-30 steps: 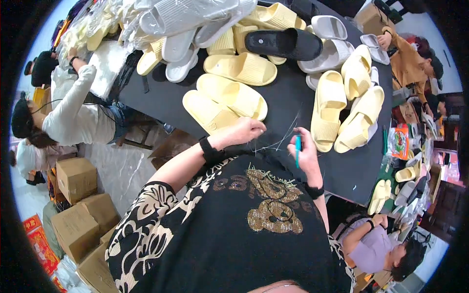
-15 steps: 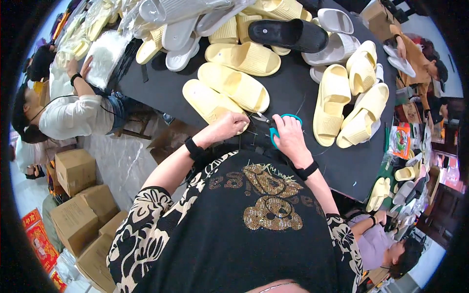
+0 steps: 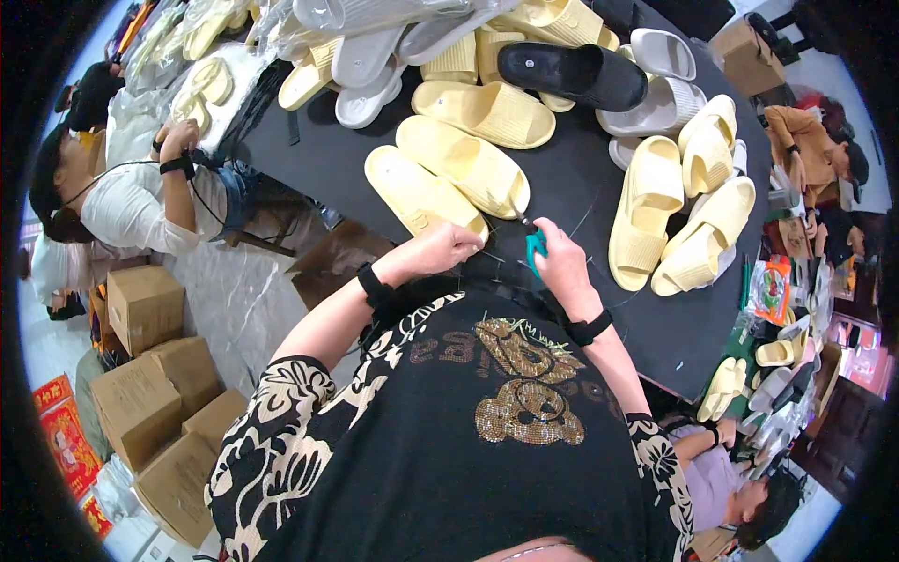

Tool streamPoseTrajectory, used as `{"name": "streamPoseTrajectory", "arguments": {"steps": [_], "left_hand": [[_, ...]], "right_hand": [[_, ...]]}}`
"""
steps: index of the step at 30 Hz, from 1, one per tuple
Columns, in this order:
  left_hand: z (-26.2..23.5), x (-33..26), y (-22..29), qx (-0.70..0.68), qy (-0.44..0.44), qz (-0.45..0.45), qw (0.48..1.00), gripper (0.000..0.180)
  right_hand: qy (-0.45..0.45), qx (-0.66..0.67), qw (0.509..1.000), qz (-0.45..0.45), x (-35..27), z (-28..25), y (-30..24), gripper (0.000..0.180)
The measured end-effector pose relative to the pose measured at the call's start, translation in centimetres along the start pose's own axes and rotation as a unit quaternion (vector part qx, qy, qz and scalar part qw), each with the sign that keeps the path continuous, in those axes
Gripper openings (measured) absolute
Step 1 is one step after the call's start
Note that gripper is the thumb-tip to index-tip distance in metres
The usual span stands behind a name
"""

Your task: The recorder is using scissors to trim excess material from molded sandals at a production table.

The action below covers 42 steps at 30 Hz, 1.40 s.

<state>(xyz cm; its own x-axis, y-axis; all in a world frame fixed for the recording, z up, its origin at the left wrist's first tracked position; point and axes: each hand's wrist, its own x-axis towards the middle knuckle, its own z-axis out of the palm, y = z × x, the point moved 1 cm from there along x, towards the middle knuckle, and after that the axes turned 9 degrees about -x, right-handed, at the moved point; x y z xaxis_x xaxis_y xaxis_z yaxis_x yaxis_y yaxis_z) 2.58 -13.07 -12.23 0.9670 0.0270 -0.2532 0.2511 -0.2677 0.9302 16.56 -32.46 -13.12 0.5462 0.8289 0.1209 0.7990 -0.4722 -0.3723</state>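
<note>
Two pale yellow slippers lie side by side at the table's near edge. My left hand (image 3: 451, 247) is closed in a pinch at the near end of the left slipper (image 3: 417, 190); what its fingertips hold is too small to make out. Teal-handled scissors (image 3: 535, 249) are in my right hand (image 3: 566, 268), its fingers wrapped round the handles. Their blades look closed and point up toward the near end of the right slipper (image 3: 468, 167). Thin dark threads lie on the black tabletop around my hands.
More yellow slippers (image 3: 646, 211) stand at the right of the black table (image 3: 581, 169). A black slipper (image 3: 573, 75) and grey slippers (image 3: 365, 58) are heaped at the far side. Cardboard boxes (image 3: 136, 412) are stacked on the floor at left. A person (image 3: 140, 201) sits at left.
My right hand has turned the scissors, and their handles and blades look closed now. The blades have shifted toward the right slipper. My left hand stays pinched; the view has shifted slightly.
</note>
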Motion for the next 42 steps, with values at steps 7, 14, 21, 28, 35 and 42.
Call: {"name": "streamPoseTrajectory", "arguments": {"steps": [7, 14, 21, 28, 35, 42], "left_hand": [[-0.4, -4.3, -0.9, 0.01, -0.006, 0.009, 1.0, 0.018], [-0.8, -11.0, -1.1, -0.052, 0.029, -0.079, 0.995, 0.02], [0.7, -19.3, -6.6, -0.08, 0.092, -0.271, 0.955, 0.023], [4.6, -23.5, -11.6, -0.267, 0.189, -0.385, 0.863, 0.023], [0.4, -28.0, -17.4, -0.25, 0.456, -0.384, 0.763, 0.023], [-4.5, -30.6, -22.8, 0.289, 0.373, -0.466, 0.749, 0.048]], "right_hand": [[-0.025, 0.354, 0.901, 0.251, 3.3, 0.9, -0.6, 0.043], [-0.019, 0.347, 0.905, 0.244, 5.6, 5.6, 0.8, 0.051], [-0.028, 0.411, 0.854, 0.32, 7.1, 4.4, -1.6, 0.056], [-0.058, 0.46, 0.826, 0.321, 7.0, 4.4, -1.1, 0.054], [-0.046, 0.474, 0.806, 0.353, 7.1, 4.5, -1.3, 0.056], [-0.002, 0.451, 0.832, 0.322, 8.4, 5.9, -2.5, 0.046]]}}
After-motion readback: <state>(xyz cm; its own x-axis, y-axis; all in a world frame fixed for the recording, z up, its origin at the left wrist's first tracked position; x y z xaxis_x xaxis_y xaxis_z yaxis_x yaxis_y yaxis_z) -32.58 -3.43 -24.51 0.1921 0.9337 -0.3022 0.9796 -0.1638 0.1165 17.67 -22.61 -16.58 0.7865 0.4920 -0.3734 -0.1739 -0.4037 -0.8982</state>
